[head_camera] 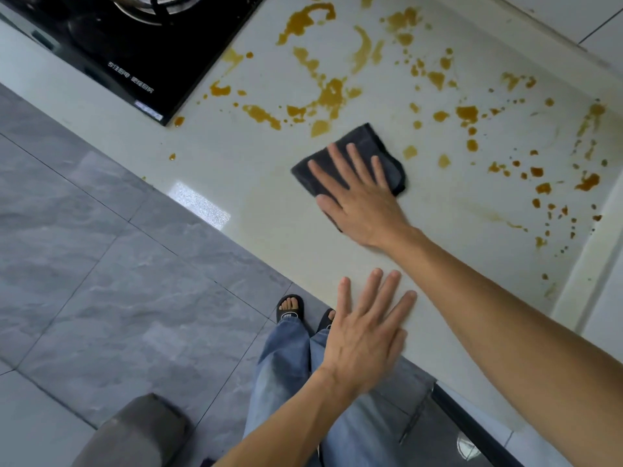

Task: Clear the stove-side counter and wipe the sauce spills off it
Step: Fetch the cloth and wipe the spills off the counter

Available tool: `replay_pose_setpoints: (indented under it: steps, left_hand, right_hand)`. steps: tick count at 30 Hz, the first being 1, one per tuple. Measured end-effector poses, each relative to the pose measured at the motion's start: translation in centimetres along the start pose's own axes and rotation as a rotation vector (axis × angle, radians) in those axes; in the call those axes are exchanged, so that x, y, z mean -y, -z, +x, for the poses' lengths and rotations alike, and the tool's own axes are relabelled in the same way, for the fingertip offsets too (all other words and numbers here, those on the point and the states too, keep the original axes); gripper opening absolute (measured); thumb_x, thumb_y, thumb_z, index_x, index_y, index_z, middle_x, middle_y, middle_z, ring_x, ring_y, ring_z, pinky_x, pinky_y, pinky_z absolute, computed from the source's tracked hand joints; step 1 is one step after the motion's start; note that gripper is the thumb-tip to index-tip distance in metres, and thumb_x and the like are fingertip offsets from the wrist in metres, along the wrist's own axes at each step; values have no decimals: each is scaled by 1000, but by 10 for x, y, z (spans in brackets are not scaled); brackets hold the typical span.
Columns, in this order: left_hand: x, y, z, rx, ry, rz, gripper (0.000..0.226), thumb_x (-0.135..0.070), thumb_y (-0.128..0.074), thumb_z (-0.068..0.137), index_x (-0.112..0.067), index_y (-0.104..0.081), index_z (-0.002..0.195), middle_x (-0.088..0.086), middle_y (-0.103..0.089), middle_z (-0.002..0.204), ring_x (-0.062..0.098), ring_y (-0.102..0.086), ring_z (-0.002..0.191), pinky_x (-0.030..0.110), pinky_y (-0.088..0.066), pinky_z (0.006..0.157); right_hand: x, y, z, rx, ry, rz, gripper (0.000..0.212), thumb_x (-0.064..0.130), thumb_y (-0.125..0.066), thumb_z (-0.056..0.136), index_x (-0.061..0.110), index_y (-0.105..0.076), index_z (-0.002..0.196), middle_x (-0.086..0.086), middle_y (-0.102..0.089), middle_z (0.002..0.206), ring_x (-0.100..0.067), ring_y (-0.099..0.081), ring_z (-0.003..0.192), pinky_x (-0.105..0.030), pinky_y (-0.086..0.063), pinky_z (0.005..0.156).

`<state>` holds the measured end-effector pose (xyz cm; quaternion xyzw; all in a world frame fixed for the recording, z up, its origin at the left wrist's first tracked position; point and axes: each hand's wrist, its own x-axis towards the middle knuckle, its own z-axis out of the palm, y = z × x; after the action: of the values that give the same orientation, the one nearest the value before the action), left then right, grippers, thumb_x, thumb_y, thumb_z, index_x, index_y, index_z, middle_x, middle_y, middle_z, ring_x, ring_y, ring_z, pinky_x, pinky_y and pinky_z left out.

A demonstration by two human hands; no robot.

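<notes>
My right hand lies flat on the dark cloth, fingers straight and spread, pressing it down on the pale tabletop. The cloth is folded into a rough square, and it sits in the middle of the tabletop, just below the thick band of sauce spills. My left hand hovers low near the front edge of the tabletop, fingers straight and apart, holding nothing; I cannot tell whether it touches the surface. Orange-brown sauce is everywhere above and to the right of the cloth: long smears near the black stove, blobs in the middle, and a scatter of small drops running off to the right side. One little drop sits alone near the front edge, left of the cloth, and another right at the stove's corner. The patch around and below the cloth shows only a faint yellowish film. Down past the edge I see grey floor tiles, my jeans and black sandals
</notes>
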<state>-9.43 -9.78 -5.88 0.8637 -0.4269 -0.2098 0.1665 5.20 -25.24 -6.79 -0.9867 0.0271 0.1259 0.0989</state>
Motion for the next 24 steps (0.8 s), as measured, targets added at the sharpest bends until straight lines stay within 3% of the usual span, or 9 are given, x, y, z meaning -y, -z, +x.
replay_pose_setpoints:
  steps: [6,9,14,19,24]
  left_hand:
    - [0,2,0,37,-7,25,61,-41,-40,107,-30,-28,165,4,-16,178,32,-8,166,70,-11,127]
    - [1,5,2,50,-13,35,60,-42,-40,107,-31,-29,165,3,-14,178,32,-9,165,70,-15,126]
    - [-1,5,3,53,-21,99,58,-41,-47,106,-31,-38,162,5,-23,176,35,-20,163,71,-26,123]
    - [-3,8,6,60,-22,115,61,-40,-51,104,-28,-37,162,6,-21,176,35,-18,163,71,-23,123]
    - [-2,16,44,56,-38,118,62,-41,-45,107,-24,-30,165,9,-14,178,36,-8,165,71,-14,127]
  right_hand:
    - [-42,-15,-99,14,-251,-24,63,57,-16,107,37,3,163,0,13,172,-28,11,158,-58,-5,126]
    - [-55,-19,-143,32,-387,-31,65,59,-15,105,37,-2,163,-1,7,172,-28,6,159,-58,-9,126]
    - [-102,7,-100,-83,-520,-16,62,62,-22,104,41,-14,162,-1,-10,172,-29,-11,157,-57,-19,122]
    - [-102,-10,-107,-125,-556,61,62,58,-13,107,37,-3,163,-2,4,173,-28,5,159,-60,-4,126]
    - [-66,-44,-210,-93,-634,79,60,57,-10,107,38,3,163,0,8,172,-26,7,159,-59,-9,126]
